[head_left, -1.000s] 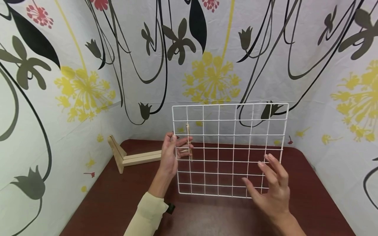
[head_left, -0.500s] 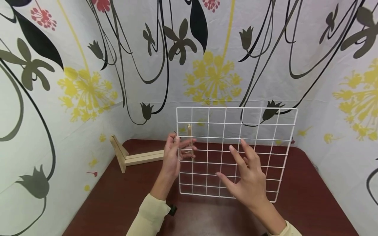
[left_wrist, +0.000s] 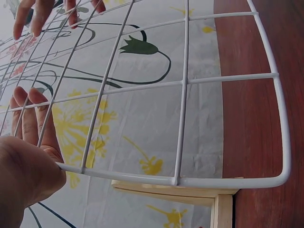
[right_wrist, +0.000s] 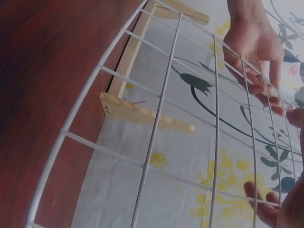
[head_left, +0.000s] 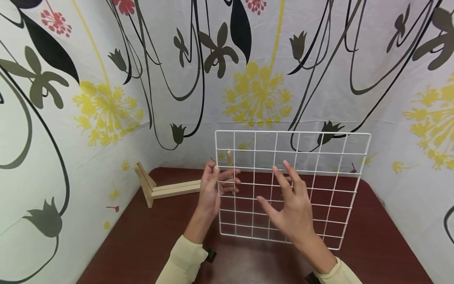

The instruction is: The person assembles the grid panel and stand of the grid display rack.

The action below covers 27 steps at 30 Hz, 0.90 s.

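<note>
A white wire grid panel (head_left: 255, 150) stands tilted slightly above the table in the head view. My left hand (head_left: 209, 195) grips its left edge, thumb on the near side and fingers extending behind the wires. In the left wrist view, that hand (left_wrist: 28, 166) holds the panel's thick rim. My right hand (head_left: 296, 213) is in front of the panel's middle, fingers spread and thumb apart, gripping nothing. Whether its fingertips touch the wires cannot be told. Behind the panel, at the left, lies a pale wooden frame (head_left: 177, 190), partly hidden by my left hand.
The dark red table (head_left: 142, 244) runs back to a white floral cloth (head_left: 198, 106) that hangs around its back and sides. In the right wrist view, the wooden frame's crossbar (right_wrist: 130, 59) joins two upright end pieces near the cloth.
My right hand has moved left from the panel's right side to its middle. The panel has shifted rightward in view and turned slightly, its right edge lower. My left hand keeps its grip.
</note>
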Tool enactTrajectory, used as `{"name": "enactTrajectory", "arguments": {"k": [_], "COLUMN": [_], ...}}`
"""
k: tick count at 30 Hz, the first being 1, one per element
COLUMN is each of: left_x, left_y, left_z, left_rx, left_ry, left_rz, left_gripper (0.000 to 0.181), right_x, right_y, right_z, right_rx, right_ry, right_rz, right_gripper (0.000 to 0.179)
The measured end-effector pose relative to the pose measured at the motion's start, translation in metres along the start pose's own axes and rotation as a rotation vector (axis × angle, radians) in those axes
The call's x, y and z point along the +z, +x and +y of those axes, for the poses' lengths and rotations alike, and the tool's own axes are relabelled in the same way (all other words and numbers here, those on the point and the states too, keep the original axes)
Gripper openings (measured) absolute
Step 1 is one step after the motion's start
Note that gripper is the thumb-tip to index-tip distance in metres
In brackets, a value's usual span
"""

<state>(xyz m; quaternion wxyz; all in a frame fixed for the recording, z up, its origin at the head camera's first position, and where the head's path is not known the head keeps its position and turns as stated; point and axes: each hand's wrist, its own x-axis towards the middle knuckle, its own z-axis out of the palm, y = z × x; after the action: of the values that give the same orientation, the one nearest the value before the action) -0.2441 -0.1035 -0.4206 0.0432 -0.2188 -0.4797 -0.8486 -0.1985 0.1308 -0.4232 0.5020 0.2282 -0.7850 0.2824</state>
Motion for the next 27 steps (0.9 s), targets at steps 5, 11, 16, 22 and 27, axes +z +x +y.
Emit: {"name": "enactTrajectory", "arguments": {"k": [5, 11, 16, 22, 27], "left_x": [0.001, 0.002, 0.002, -0.003, -0.01], "left_y": [-0.001, -0.002, -0.003, -0.002, 0.001], "left_z": [0.0, -0.001, -0.002, -0.003, -0.001], "left_rx": [-0.004, -0.01, -0.031, -0.095, -0.153], "left_ry": [-0.011, -0.031, -0.05, -0.091, -0.096], "left_rz": [-0.007, -0.017, -0.034, -0.082, -0.156], "left_gripper": [0.018, 0.021, 0.021, 0.019, 0.012], "right_x": [0.0, 0.001, 0.001, 0.002, 0.004], "right_y": [0.002, 0.003, 0.003, 0.004, 0.005], "right_z": [0.005, 0.006, 0.006, 0.007, 0.007], "right_rx": [-0.004, 0.009, 0.035, 0.099, 0.125], "right_ry": [-0.026, -0.079, -0.106, -0.101, -0.076], "right_rz": [-0.016, -0.036, -0.036, -0.066, -0.069], "right_gripper": [0.062, 0.072, 0.067, 0.058, 0.057]}}
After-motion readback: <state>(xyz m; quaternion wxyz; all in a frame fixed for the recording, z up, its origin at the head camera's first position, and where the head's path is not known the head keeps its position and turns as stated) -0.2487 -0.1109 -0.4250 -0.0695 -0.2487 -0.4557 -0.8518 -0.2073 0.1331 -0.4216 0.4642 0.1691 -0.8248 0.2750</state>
